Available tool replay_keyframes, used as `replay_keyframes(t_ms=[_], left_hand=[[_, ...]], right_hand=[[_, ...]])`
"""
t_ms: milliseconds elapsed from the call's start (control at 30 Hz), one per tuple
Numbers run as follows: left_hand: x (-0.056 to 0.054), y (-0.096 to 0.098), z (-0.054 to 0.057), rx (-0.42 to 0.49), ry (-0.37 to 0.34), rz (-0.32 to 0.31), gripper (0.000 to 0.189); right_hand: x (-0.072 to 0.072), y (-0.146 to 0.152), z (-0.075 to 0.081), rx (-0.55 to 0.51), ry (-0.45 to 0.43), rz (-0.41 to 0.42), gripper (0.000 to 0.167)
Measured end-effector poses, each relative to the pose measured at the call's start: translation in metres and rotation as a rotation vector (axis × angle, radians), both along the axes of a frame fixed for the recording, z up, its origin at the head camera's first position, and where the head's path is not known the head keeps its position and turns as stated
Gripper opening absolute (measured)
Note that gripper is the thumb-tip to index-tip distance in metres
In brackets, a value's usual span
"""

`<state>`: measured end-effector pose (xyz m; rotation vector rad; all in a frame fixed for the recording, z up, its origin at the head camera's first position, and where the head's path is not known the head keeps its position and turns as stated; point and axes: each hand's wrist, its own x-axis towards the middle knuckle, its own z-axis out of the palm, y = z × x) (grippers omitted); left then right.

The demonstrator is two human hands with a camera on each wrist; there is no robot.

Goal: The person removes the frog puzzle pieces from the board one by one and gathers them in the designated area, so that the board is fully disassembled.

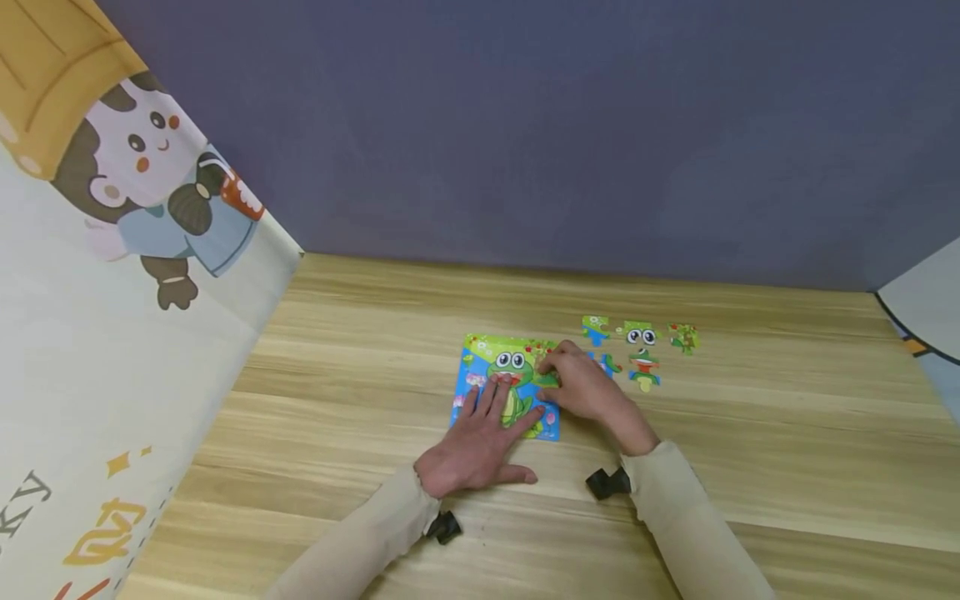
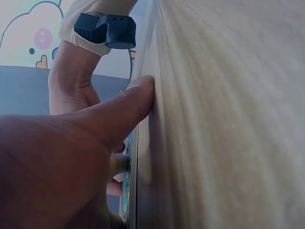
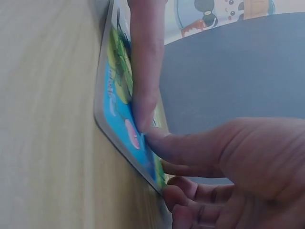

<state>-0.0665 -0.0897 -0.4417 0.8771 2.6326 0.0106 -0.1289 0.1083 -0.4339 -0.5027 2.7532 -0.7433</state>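
Note:
A frog jigsaw board, blue and green with the frog's face at its middle, lies flat on the wooden table. My left hand rests on its lower part, fingers spread over the frog's body. The left thumb touches the table in front of the board. At the board's right edge, my right hand pinches a green puzzle piece against the picture, thumb and curled fingers around it. In the right wrist view, the right thumb meets a left fingertip on the board; the palm side hides most of the piece.
Loose pieces lie right of the board: a green and blue one, one with frog eyes, one with red flowers and a mouth piece. A dark panel stands behind the table; a cartoon-printed wall borders its left side.

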Motion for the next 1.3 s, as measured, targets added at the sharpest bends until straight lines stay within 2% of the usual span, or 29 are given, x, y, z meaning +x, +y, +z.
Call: replay_keyframes(t_ms=[333,700,933,1100,1300], left_hand=[[0.000,0.000,0.000,-0.006,-0.018,0.006,0.088],[0.000,0.000,-0.001,-0.019,-0.003,-0.005,0.088],[0.000,-0.001,0.000,-0.009,0.000,-0.008,0.087],[0.000,-0.001,0.001,-0.003,0.001,-0.010,0.087],[0.000,-0.001,0.000,0.000,0.006,-0.010,0.087]], right_hand=[[0.000,0.002,-0.003,-0.044,0.017,-0.005,0.034],[-0.005,0.014,-0.003,-0.229,-0.032,0.083,0.020],[-0.006,0.019,-0.004,-0.291,-0.041,0.093,0.016],[-0.008,0.020,-0.004,-0.327,-0.046,0.081,0.016],[-0.011,0.024,-0.004,-0.393,-0.084,0.028,0.017]])
